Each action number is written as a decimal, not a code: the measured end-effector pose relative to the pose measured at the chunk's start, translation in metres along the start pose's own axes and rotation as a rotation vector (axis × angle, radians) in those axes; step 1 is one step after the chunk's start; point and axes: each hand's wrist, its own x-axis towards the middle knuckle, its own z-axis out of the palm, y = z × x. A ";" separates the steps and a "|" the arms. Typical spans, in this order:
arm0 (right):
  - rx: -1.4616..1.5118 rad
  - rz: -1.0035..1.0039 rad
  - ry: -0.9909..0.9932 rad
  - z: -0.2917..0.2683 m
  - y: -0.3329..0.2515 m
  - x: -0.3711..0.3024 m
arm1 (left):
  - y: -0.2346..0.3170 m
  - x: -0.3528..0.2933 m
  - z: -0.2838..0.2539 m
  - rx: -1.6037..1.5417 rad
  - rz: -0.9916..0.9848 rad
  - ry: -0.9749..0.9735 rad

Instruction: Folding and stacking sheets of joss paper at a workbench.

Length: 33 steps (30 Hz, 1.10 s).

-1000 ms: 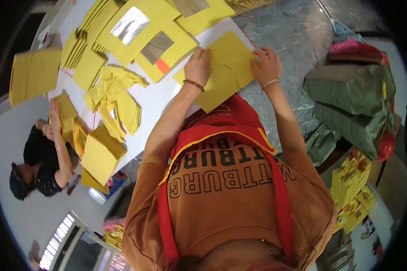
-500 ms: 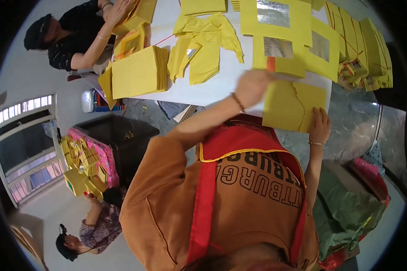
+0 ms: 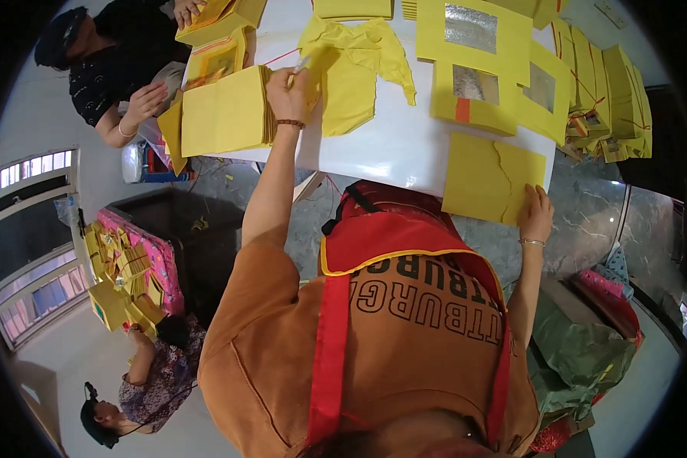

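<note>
My left hand (image 3: 286, 93) is closed on a torn piece of yellow paper (image 3: 313, 75) with a small silvery patch, beside a thick stack of yellow sheets (image 3: 225, 113). More crumpled, torn yellow paper (image 3: 351, 91) lies just right of it. At the table's front right, a yellow sheet (image 3: 477, 179) with a ragged torn line down it reaches past the table edge. My right hand (image 3: 537, 215) grips that sheet's right side, fingers on top; its thumb is hidden. Beyond it lie yellow paper pieces with silver rectangles (image 3: 472, 29), one bearing an orange strip.
A co-worker in black (image 3: 122, 57) sits at the table's far left beside yellow paper stacks. Bundles tied with red string (image 3: 626, 99) stand at the far right. Behind left, another person (image 3: 156, 374) handles yellow paper by a black bin (image 3: 210, 237). Green sacks (image 3: 580, 336) stand at right.
My left hand has moved left from the ragged sheet to the torn pieces and taken hold of one. The right hand stays on its sheet. The co-worker's near arm has lowered.
</note>
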 end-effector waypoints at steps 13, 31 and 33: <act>1.486 -0.231 -0.146 -0.066 -0.169 0.015 | 0.192 -0.060 0.030 -0.884 -0.424 -0.399; 2.187 0.728 -0.288 0.002 -0.138 -0.009 | 0.206 -0.141 0.091 -0.712 -0.360 -1.024; 2.171 0.781 -0.178 0.002 -0.125 -0.011 | 0.200 -0.147 0.095 -0.678 -0.396 -1.083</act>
